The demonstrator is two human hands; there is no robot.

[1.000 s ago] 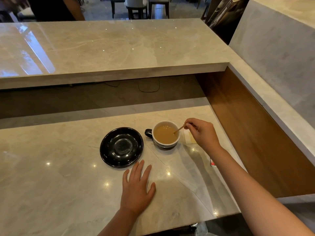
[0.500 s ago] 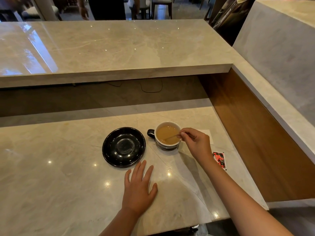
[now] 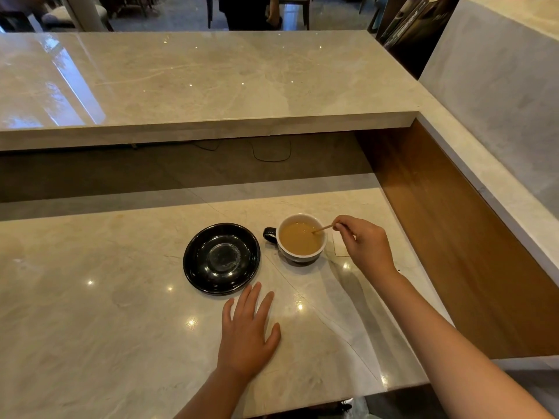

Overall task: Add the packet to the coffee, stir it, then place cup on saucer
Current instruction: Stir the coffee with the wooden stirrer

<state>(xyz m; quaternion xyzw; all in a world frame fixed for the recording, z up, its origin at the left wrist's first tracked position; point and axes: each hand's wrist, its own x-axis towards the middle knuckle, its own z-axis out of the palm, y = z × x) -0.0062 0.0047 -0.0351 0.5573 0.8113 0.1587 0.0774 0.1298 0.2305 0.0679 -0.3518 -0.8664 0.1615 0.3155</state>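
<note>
A cup (image 3: 302,257) with a dark outside, a white inside and light brown coffee stands on the marble counter, its handle pointing left. To its left lies an empty black saucer (image 3: 221,259), apart from the cup. My right hand (image 3: 364,246) pinches a thin wooden stirrer (image 3: 323,228) whose tip dips into the coffee at the cup's right side. Flat on the counter below the saucer rests my left hand (image 3: 246,332), fingers spread, holding nothing. The packet is hidden behind my right hand.
A pale napkin (image 3: 341,251) lies under my right hand beside the cup. A raised marble bar top (image 3: 211,83) overhangs the far side, and a wooden side panel (image 3: 453,237) walls the right. The counter's front edge (image 3: 332,403) runs close below my left hand.
My right hand has swung the stirrer from the cup's near right side back to the far right. The packet seen earlier is now covered. My left hand stayed put.
</note>
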